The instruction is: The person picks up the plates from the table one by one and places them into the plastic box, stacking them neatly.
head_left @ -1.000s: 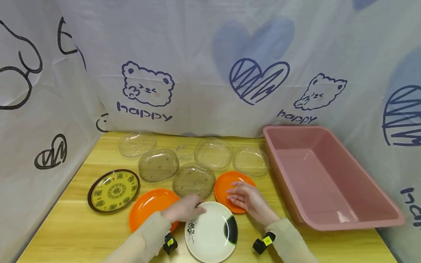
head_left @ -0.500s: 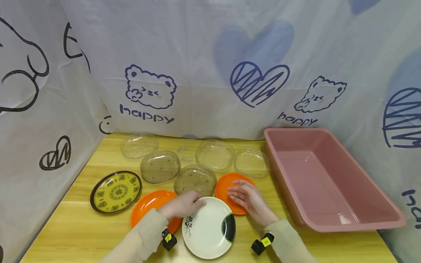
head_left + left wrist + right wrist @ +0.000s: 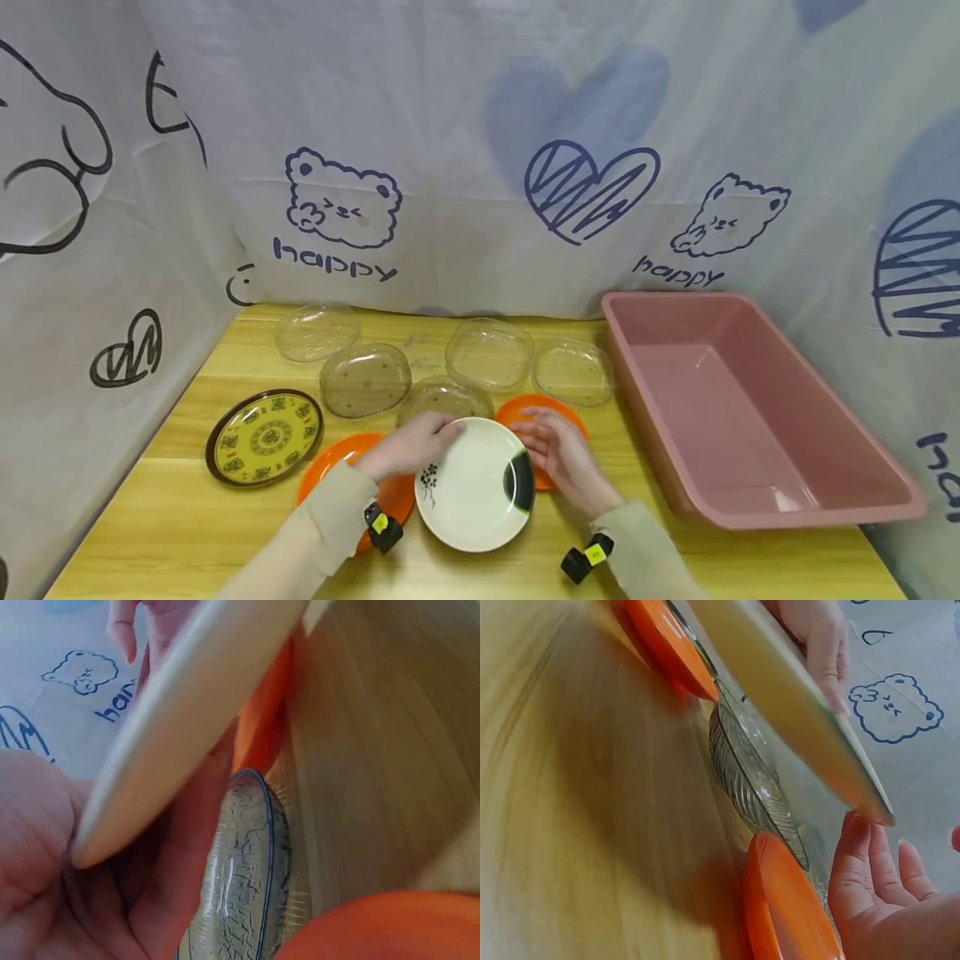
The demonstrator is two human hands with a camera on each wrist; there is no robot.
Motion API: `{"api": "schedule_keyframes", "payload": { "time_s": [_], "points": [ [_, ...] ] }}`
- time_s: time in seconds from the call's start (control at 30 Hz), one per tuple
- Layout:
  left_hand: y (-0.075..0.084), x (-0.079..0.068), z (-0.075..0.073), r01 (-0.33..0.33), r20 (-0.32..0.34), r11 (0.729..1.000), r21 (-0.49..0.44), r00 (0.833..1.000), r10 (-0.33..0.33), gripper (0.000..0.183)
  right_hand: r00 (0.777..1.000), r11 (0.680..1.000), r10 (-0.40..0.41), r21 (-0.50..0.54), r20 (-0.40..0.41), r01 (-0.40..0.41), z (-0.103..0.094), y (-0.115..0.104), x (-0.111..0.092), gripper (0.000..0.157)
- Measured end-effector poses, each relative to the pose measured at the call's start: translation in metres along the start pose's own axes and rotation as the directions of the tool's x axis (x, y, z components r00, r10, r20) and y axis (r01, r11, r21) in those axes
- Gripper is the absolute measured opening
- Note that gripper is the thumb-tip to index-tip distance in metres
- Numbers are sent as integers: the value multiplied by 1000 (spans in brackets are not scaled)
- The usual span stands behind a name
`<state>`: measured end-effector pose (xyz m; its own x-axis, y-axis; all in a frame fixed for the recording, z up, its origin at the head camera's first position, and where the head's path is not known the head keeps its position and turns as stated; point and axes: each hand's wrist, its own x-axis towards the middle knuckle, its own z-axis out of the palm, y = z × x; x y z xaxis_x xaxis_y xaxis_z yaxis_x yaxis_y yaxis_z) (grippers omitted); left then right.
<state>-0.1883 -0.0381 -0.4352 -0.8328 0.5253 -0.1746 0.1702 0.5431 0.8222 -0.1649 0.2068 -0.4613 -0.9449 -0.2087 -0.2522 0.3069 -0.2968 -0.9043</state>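
A white plate (image 3: pixel 476 492) with a dark green patch and a small floral sprig hangs lifted above the table, tilted. My left hand (image 3: pixel 408 450) grips its upper left rim, thumb on top and fingers underneath, as the left wrist view also shows. At the opposite rim is my right hand (image 3: pixel 566 458), its fingers loosely extended; in the right wrist view the fingertips (image 3: pixel 859 825) meet or nearly meet the plate's edge. Partly hidden below are an orange plate (image 3: pixel 318 471) on the left, a smaller orange plate (image 3: pixel 555 406) and a greyish clear dish (image 3: pixel 442 398).
Several clear dishes, such as the rear left one (image 3: pixel 317 332), lie along the back of the wooden table (image 3: pixel 150 533). A brown-rimmed yellow plate (image 3: pixel 266 437) sits at left. The deep pink tub (image 3: pixel 705 433) occupies the right side. A printed cloth (image 3: pixel 450 100) hangs behind.
The white plate has risen off the table and moved away from me, gripped by my left hand. My right hand has shifted slightly left, closer to its rim.
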Motion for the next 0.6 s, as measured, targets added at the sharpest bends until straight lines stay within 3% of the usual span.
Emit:
{"api": "schedule_keyframes", "payload": {
  "time_s": [0.3,0.47,0.6],
  "points": [
    [0,7,-1,-17,-158,988,-151,987,-7,36,998,996,-39,82,-44,42,5,0,-1,30],
    [7,8,2,-1,-242,974,-228,969,-55,38,989,989,-89,111,-117,102,12,-1,-1,35],
    [11,10,7,-9,-317,957,-290,944,-87,39,987,988,-83,117,-138,99,14,-2,-4,33]
  ]
}}
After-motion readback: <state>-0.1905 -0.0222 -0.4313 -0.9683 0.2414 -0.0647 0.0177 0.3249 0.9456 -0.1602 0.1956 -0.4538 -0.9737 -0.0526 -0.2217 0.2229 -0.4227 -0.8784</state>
